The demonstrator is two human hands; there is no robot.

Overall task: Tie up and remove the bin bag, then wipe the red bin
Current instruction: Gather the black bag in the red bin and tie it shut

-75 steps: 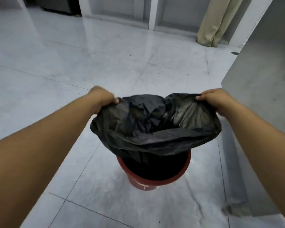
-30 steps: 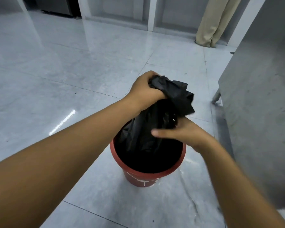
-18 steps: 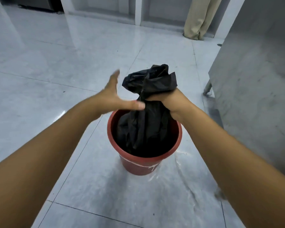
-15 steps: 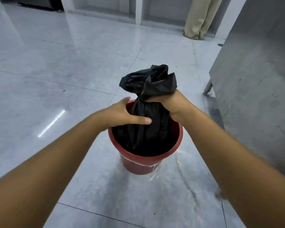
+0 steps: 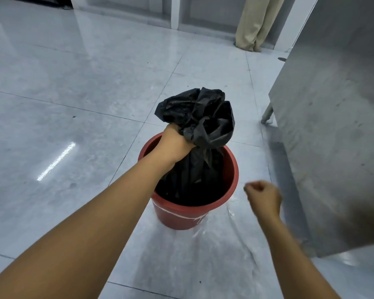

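A round red bin [image 5: 232, 169] stands on the tiled floor, lined with a black bin bag [image 5: 201, 117]. The bag's top is bunched into a crumpled plume above the rim, while its lower part hangs inside the bin. My left hand [image 5: 175, 143] is closed around the gathered neck of the bag, just over the bin's far left rim. My right hand [image 5: 262, 196] hovers to the right of the bin, curled into a loose fist with nothing in it and slightly blurred.
A tall grey metal cabinet [image 5: 333, 126] on a slanted leg [image 5: 267, 114] stands close to the right of the bin. Beige curtains [image 5: 255, 22] hang at the back. Glossy grey floor tiles [image 5: 63, 104] stretch to the left, and the floor [image 5: 203, 244] in front of the bin looks wet.
My left hand has taken over the bag's gathered neck from my right hand. My right hand has let go and dropped back to the right of the bin.
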